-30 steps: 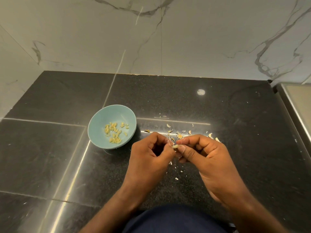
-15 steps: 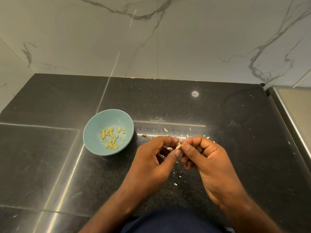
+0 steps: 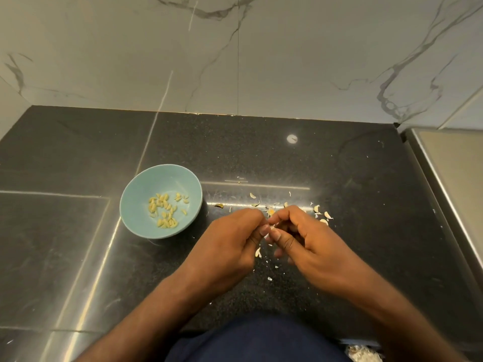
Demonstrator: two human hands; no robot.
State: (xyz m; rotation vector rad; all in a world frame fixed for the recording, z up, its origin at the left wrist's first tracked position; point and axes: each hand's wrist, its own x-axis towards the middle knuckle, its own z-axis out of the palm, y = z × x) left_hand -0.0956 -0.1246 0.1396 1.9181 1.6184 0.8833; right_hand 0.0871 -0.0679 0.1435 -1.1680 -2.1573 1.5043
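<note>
**Two hands pinch one seed at mid-frame**

The left hand [image 3: 230, 246] and right hand [image 3: 308, 244] meet just right of centre, above the dark bench [image 3: 366, 192]. In each grip, thumb and fingertips pinch a small pale seed [image 3: 272, 227] held between the two hands. To their left stands a blue bowl [image 3: 146, 184] holding peeled kernels [image 3: 164, 210]. Shell scraps [image 3: 320, 212] lie scattered beyond and beneath the hands.

Left hand [image 3: 230, 246] and right hand [image 3: 308, 244] bare, short pale fingernails [image 3: 275, 234], bare forearms [image 3: 162, 307] at lower left and lower right of the frame, plain dark navy garment [image 3: 256, 340] at bottom centre, smooth fabric
</note>
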